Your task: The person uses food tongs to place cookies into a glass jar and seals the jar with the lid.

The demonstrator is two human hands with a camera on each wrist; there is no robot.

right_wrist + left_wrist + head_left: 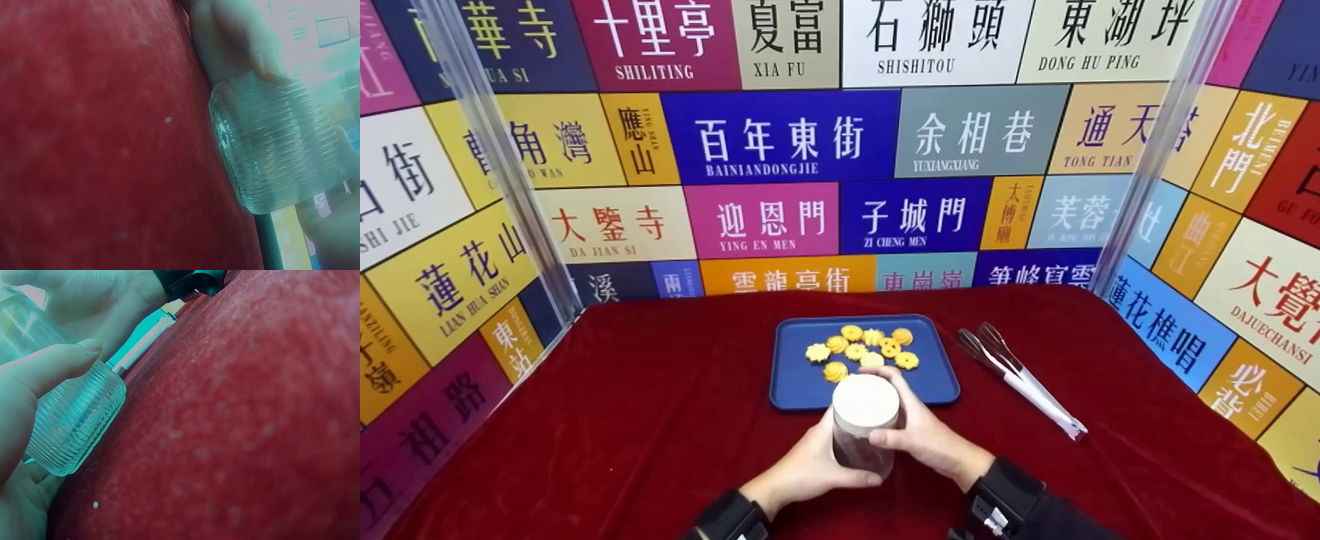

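Both hands hold a clear jar with a ribbed lower body (275,149) and a pale round lid (866,401). Around its lower left side curls my left hand (806,465), with the thumb across the front of the jar (79,416). My right hand (926,435) grips the upper right side, its thumb at the lid's edge and its fingers behind. The lid sits on the jar's top. Just beyond the hands lies a blue tray (795,394) bearing several yellow cookies (856,351); the jar overlaps its near edge in the head view.
Tongs (1020,382) with dark heads and white handles lie to the right of the tray. A dark red cloth (622,420) covers the table. Panels of colourful signs (780,139) stand behind and at both sides, with clear upright posts (1147,150) at the corners.
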